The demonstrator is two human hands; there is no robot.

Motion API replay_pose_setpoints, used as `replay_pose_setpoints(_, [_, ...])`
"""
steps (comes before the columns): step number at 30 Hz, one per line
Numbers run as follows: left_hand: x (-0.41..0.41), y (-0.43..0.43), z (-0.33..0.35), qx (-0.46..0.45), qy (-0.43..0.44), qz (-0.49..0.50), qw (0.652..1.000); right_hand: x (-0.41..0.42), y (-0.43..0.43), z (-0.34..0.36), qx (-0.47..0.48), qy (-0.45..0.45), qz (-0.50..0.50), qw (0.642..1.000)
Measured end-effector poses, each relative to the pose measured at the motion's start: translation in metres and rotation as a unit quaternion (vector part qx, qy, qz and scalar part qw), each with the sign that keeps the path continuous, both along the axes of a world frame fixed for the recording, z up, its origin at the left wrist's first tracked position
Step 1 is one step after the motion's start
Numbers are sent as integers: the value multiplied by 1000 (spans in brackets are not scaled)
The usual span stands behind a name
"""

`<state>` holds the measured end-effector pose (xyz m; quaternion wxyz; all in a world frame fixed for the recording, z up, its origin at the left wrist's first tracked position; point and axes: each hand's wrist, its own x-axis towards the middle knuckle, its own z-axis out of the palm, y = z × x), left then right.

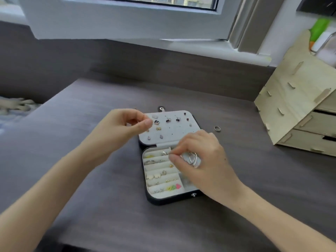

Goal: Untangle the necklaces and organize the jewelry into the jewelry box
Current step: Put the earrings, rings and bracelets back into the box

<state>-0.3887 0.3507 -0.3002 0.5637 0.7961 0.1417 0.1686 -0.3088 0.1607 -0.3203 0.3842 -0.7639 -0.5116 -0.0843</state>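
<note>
Jewelry box (163, 201): small black hinged case with a pale grey velvet lining, lying open flat near the middle of the dark grey wood-grain table (109, 206). Its perforated lid panel (174, 131) lies on the far side and carries several stud earrings, dark and gold-coloured. Its base lies on the near side, with padded ring rolls (158, 171) on the left holding silver, gold, cream, green and pink pieces, and open compartments on the right. The left hand (125, 128) hovers above the left part of the lid panel with its fingers curled and the thumb and forefinger tips pressed together; whether anything lies between them cannot be told, as it would be too fine to see. The right hand (201, 160) is over the upper right compartment of the base with its fingers curled round thin silver wire loops (192, 159), the thumb pointing left toward the ring rolls. Whether the loops touch the lining cannot be told. A single silver band ring (217, 128) lies on the table just beside the right edge of the lid. A pale plywood drawer organiser (294, 99) stands at the right end of the table, well apart from the box. A white window frame (127, 20) runs along the wall beyond
</note>
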Motion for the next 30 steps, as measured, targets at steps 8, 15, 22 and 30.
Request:
replay_pose_setpoints(8, [-15, 1, -14, -37, 1, -11, 999, -1, 12, -16, -27, -237, -16, 971])
replay_pose_setpoints(15, [-20, 0, -15, -7, -3, -22, 1000, 0, 1, -16, -54, -234, -3, 971])
replay_pose_setpoints(22, [-21, 1, -16, 10, 3, -33, 999, 0, -5, -13, -80, -274, 28, 958])
replay_pose_setpoints(30, [-20, -2, -17, 86, 35, -78, 993, 4, -10, -5, -96, -294, 56, 949])
